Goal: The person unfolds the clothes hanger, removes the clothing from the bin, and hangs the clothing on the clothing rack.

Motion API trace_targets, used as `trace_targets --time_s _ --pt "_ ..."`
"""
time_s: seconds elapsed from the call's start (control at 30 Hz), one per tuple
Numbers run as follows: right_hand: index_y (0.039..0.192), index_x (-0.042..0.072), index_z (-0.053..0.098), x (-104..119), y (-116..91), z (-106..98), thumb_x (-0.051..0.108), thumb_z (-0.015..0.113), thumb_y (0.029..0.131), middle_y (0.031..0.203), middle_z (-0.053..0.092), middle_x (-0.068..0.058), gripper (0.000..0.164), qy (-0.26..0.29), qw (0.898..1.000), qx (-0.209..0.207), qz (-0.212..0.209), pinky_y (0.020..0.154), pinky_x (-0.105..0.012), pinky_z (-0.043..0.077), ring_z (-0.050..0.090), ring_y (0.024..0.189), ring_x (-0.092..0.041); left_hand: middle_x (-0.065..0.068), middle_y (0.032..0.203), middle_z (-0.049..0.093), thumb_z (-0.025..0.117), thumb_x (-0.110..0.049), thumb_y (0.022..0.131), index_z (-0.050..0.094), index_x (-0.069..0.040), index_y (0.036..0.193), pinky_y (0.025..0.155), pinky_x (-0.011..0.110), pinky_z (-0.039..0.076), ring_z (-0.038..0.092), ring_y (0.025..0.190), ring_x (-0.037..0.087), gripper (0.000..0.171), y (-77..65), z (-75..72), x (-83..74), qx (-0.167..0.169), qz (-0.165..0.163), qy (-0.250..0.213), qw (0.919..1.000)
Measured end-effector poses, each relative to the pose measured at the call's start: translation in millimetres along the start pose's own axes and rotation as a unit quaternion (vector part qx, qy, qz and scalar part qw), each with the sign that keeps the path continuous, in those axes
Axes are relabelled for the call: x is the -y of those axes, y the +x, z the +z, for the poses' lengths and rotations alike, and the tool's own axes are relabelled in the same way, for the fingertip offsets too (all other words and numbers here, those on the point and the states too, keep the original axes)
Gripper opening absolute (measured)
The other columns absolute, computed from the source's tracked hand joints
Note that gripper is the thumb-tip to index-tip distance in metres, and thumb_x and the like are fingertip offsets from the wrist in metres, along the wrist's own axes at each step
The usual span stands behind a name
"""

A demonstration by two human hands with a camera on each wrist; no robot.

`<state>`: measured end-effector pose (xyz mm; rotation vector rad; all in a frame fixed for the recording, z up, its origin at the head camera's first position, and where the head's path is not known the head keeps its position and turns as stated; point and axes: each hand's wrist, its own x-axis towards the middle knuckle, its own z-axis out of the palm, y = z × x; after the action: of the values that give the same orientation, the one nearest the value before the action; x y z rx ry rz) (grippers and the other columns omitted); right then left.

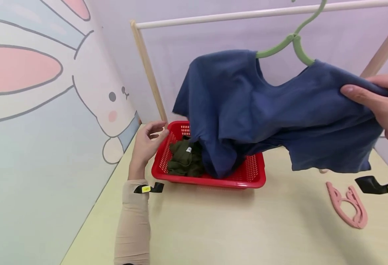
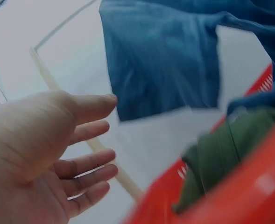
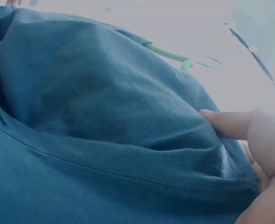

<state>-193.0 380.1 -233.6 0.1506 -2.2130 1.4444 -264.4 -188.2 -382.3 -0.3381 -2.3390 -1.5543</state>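
Note:
A dark blue T-shirt hangs on a green hanger, its hook up by the white rail. My right hand pinches the shirt's shoulder and sleeve between thumb and fingers; the right wrist view shows the thumb pressed on the blue cloth. My left hand is beside the left rim of a red basket, fingers loosely bent and holding nothing. In the left wrist view the left hand is apart from the hanging sleeve. The shirt's lower part droops over the basket.
Dark green clothing with a white tag lies in the basket. A folded pink hanger rests on the table at right. Behind stands a rack with a white rail and wooden post. A rabbit-painted wall borders the left.

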Motion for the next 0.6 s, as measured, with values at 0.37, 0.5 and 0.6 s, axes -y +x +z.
trace_targets --time_s 0.37,0.5,0.6 --pt "0.089 0.025 0.083 -10.8 -22.8 -22.7 0.001 0.077 0.102 0.074 0.074 0.02 0.028 -0.01 0.999 -0.04 0.015 0.056 -0.009 0.048 0.066 0.058 0.004 0.014 0.143 0.069 0.073 -0.026 0.111 0.076 -0.009 0.139 0.091 0.03 0.063 0.067 0.122 0.033 0.033 8.0 33.9 51.9 0.043 -0.087 -0.032 0.9948" --pt "0.088 0.024 0.082 -10.7 -28.5 -26.9 0.001 0.076 0.102 0.074 0.073 0.021 0.029 -0.019 0.999 -0.05 0.008 0.056 -0.01 0.047 0.064 0.058 0.004 0.019 0.14 0.069 0.07 -0.023 0.112 0.074 -0.011 0.141 0.092 0.034 0.067 0.07 0.121 0.035 0.032 11.2 41.3 54.7 0.051 -0.117 -0.07 0.9893" --pt "0.09 0.031 0.082 -6.3 -31.8 -24.0 0.005 0.077 0.104 0.074 0.074 0.023 0.031 -0.03 0.998 -0.057 0.013 0.057 -0.008 0.048 0.066 0.058 0.006 0.02 0.138 0.07 0.07 -0.026 0.112 0.074 -0.012 0.142 0.093 0.033 0.066 0.07 0.12 0.033 0.033 10.2 39.2 56.4 0.051 -0.129 -0.072 0.9877"
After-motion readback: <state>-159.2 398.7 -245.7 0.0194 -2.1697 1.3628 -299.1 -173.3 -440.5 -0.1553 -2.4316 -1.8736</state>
